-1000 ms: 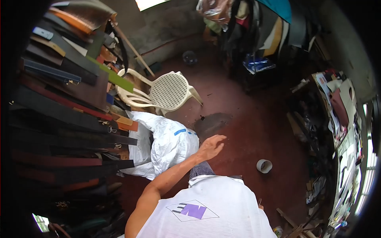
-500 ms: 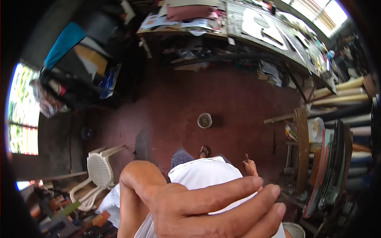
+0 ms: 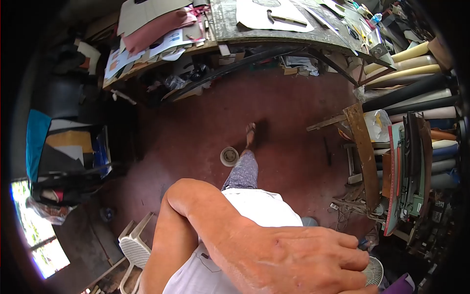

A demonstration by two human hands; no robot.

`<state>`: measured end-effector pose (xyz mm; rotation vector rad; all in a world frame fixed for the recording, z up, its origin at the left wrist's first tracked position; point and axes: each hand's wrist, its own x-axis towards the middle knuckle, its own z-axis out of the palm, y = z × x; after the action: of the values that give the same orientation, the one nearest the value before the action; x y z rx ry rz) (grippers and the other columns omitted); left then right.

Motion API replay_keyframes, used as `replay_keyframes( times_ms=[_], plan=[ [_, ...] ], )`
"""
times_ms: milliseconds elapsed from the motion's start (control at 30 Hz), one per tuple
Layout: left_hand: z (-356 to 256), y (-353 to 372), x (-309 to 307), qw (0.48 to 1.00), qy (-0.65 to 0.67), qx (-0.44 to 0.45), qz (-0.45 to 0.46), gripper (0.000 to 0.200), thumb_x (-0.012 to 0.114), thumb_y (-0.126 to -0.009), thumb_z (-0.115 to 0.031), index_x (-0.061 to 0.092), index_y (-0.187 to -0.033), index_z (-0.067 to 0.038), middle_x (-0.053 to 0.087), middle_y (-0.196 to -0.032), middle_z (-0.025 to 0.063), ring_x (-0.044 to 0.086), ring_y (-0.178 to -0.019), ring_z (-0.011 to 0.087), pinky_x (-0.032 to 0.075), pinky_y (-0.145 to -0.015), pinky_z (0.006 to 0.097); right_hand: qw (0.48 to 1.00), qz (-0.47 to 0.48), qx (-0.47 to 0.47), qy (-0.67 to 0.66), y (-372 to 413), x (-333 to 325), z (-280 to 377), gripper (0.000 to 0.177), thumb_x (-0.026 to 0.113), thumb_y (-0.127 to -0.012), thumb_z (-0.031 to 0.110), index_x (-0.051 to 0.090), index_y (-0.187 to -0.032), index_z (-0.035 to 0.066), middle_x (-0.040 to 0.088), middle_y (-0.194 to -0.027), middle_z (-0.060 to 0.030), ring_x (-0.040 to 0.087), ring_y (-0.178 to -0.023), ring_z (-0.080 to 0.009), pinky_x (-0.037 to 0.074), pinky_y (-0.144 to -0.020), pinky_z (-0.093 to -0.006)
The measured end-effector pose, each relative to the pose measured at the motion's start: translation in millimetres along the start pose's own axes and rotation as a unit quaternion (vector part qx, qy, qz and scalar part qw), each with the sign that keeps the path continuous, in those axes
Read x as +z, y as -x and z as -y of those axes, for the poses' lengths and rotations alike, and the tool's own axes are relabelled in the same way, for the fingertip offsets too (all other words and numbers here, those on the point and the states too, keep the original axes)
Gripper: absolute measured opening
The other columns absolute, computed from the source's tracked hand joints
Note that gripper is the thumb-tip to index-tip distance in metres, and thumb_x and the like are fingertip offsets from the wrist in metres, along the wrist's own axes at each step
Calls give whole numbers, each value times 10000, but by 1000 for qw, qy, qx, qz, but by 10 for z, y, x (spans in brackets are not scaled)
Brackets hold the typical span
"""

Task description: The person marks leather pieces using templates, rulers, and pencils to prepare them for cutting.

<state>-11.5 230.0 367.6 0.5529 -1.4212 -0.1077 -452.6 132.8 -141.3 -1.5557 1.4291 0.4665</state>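
Across the front of my white shirt [image 3: 259, 206] lies my left arm, bent at the elbow. My left hand [image 3: 303, 257] shows its back, very close to the camera, with the fingers curled down. The fingertips are hidden, and I cannot make out whether anything is in them. My right hand is out of view. Ahead of me a white bucket [image 3: 229, 156] stands on the red floor, beside my forward leg [image 3: 242, 171] and sandalled foot [image 3: 250, 128].
A workbench [image 3: 223, 34] runs along the far side, bearing a hammer [image 3: 286, 20] on a white sheet and a folded pink material [image 3: 156, 32]. Rolled materials [image 3: 411, 90] and planks [image 3: 364, 157] are on the right. A plastic chair [image 3: 134, 250] stands at the lower left.
My view has moved forward and turned, bringing the workbench nearer. One leg has stepped past the bucket. My left hand's fingers have gone from extended to curled. My right hand has left view.
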Motion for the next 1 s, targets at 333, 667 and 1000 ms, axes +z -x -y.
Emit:
replay_keyframes(
  times_ms=[333, 667, 1000],
  plan=[
    [1600, -646, -2314, 997, -26, -9, -78, 156, 641, -970, -147, 730, -1032, -34, 725, -912, 149, 705, -788, 263, 570, -675, 332, 990, -7, -92, 107, -1248, -903, 2465, 305, 629, -917, 269, 694, -844, -20, 700, -723, -172, 690, -677, -245, 541, -636, -421],
    [3827, -491, -3885, 836, -251, -478, -96, 265, 628, -953, -43, 662, -1214, -15, 721, -1041, 131, 700, -941, 218, 534, -899, 335, 985, -84, -120, -90, -2124, -1944, 5614, 275, 610, -983, 282, 701, -986, 23, 684, -719, -50, 578, -536, -115, 464, -482, -283],
    [5730, 346, -4596, 671, -542, -506, -1, 278, 646, -918, -114, 646, -1177, -15, 641, -1132, 187, 624, -1060, 380, 504, -932, 459, 959, -138, -242, -47, -3176, -2920, 7356, 233, 636, -979, 234, 712, -964, 14, 673, -710, -38, 596, -660, -102, 454, -601, -295]
  ],
)
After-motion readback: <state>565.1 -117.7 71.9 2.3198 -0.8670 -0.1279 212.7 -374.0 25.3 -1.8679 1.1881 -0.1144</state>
